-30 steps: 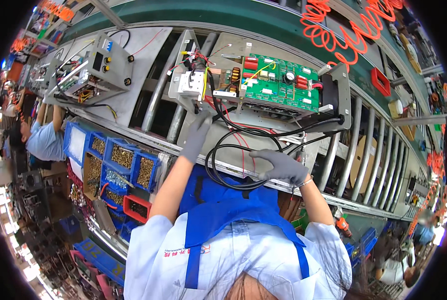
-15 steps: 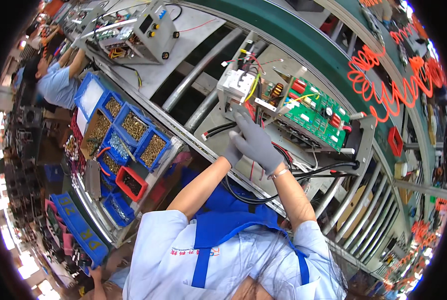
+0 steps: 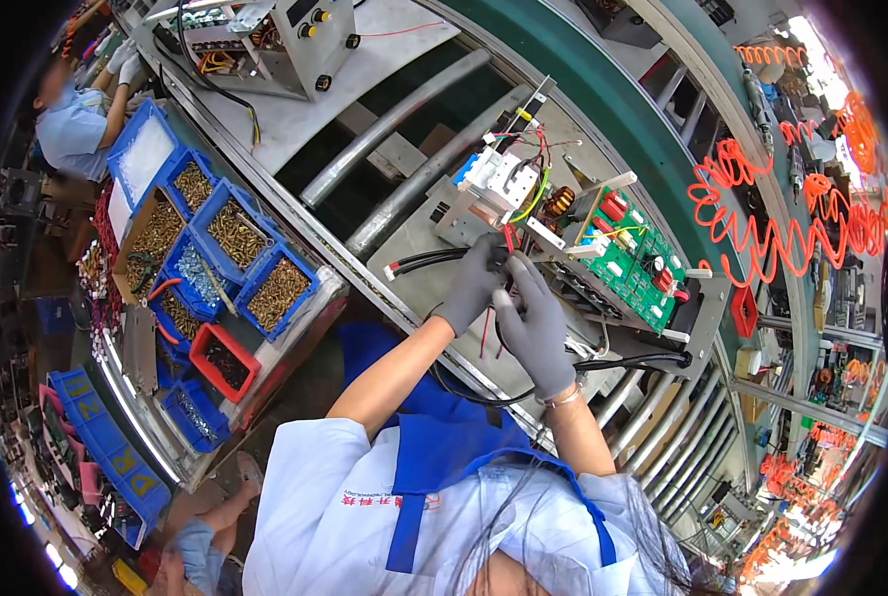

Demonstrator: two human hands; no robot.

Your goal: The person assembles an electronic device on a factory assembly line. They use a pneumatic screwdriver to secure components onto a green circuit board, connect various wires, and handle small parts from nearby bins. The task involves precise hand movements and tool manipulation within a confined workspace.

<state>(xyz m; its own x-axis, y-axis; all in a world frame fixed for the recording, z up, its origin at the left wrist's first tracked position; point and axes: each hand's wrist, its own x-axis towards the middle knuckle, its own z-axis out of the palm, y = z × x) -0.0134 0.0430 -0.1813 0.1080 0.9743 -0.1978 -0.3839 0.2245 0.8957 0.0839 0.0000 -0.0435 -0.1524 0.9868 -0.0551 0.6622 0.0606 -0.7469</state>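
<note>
My grey-gloved left hand (image 3: pixel 472 289) has its fingertips closed together beside the white block of the open metal unit. A short piece of red wire (image 3: pixel 509 236) sticks up at those fingertips. Close against it, my gloved right hand (image 3: pixel 537 336) has bent fingers reaching to the same spot; what lies in them is hidden. The unit holds a white block (image 3: pixel 496 187), a copper-wound coil (image 3: pixel 560 202) and a green circuit board (image 3: pixel 635 263) with red parts. Black cables (image 3: pixel 429 260) with bare ends lie left of my left hand.
Blue bins of brass fasteners (image 3: pixel 277 295) and a red bin (image 3: pixel 223 364) stand at the left. Another metal unit (image 3: pixel 315 50) sits on the bench at upper left. Metal rollers (image 3: pixel 434 179) flank the work. Orange coiled hoses (image 3: pixel 752 228) hang at right. A co-worker (image 3: pixel 71 129) is at far left.
My hands have come from lying across each other to working fingertip to fingertip at the red wire. The view has shifted slightly, so the bins and the far unit sit further left.
</note>
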